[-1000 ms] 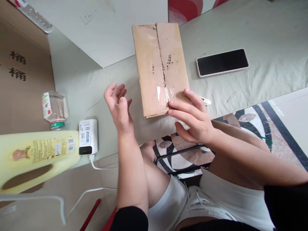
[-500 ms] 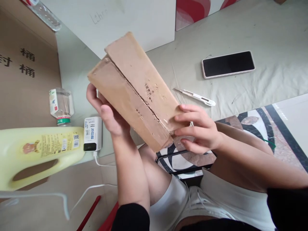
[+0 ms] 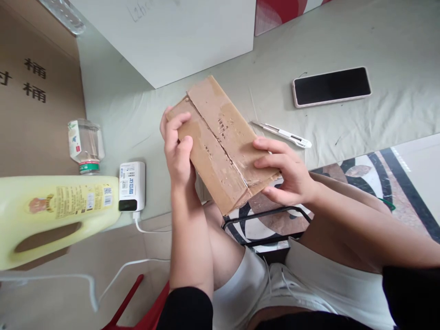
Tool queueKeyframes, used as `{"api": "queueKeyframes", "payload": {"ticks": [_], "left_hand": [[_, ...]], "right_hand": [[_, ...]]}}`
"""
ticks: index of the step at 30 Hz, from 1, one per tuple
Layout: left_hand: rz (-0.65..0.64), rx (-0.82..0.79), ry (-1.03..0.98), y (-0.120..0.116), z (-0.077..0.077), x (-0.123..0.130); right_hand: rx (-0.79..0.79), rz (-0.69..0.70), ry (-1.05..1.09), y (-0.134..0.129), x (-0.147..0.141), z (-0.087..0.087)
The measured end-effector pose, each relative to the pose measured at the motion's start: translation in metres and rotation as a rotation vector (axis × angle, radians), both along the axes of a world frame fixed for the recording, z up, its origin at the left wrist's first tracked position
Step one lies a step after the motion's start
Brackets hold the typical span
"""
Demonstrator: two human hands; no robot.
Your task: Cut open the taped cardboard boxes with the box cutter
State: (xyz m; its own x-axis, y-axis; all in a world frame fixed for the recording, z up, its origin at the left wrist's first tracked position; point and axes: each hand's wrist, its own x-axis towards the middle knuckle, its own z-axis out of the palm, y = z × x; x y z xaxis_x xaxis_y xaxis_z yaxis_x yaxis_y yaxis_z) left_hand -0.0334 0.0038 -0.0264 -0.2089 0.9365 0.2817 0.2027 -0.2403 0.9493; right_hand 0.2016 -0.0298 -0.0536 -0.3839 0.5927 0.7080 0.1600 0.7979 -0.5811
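Observation:
A brown cardboard box (image 3: pixel 223 142) is held up tilted between my hands, its taped face with a long centre seam turned towards me. Scuffs and torn patches mark the tape on both sides of the seam. My left hand (image 3: pixel 177 142) grips the box's far left end, thumb and fingers curled over the edge. At the near right end, my right hand (image 3: pixel 287 169) holds the corner, two fingers on the taped face and the thumb at the end. A white utility knife (image 3: pixel 283 134) lies on the cloth just beyond the box, its blade end pointing left.
A phone (image 3: pixel 332 87) lies at the back right on the pale green cloth (image 3: pixel 395 41). A white box (image 3: pixel 192 41) stands behind. To the left are a clear bottle (image 3: pixel 85 144), a white power bank (image 3: pixel 132 185) with a cable, a yellow jug (image 3: pixel 58 188) and a large carton (image 3: pixel 37 123).
The cardboard box has come lower and right at its far end, and its taped face shows at a different tilt. My left hand has moved right, its fingers now over the box's edge.

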Motion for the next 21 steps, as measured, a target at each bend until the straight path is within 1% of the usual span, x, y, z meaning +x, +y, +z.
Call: {"api": "queueKeyframes", "payload": {"ticks": [2, 4, 6, 8, 11, 14, 18, 21], "left_hand": [[-0.050, 0.062, -0.096, 0.000, -0.003, 0.003], [-0.067, 0.106, -0.177, 0.001, -0.009, 0.004], [-0.043, 0.099, -0.175, 0.003, -0.013, 0.004], [-0.022, 0.081, -0.157, 0.004, -0.014, 0.005], [0.052, 0.119, -0.040, 0.004, -0.010, 0.008], [0.133, 0.226, 0.152, 0.001, -0.008, 0.013], [0.060, 0.359, 0.312, -0.006, -0.013, 0.023], [0.038, 0.480, 0.403, -0.012, -0.017, 0.027]], "right_hand": [[0.003, 0.013, 0.007, 0.001, 0.001, 0.000], [0.018, 0.026, 0.017, 0.002, 0.002, 0.000], [0.030, 0.004, -0.011, 0.002, 0.004, 0.000], [0.018, -0.065, -0.051, 0.003, 0.008, -0.001], [-0.040, -0.174, -0.062, 0.006, 0.012, -0.005], [-0.099, -0.221, -0.103, 0.011, 0.013, -0.011], [-0.235, -0.216, -0.180, 0.014, 0.010, -0.018], [-0.262, -0.206, -0.182, 0.015, 0.010, -0.017]]}}
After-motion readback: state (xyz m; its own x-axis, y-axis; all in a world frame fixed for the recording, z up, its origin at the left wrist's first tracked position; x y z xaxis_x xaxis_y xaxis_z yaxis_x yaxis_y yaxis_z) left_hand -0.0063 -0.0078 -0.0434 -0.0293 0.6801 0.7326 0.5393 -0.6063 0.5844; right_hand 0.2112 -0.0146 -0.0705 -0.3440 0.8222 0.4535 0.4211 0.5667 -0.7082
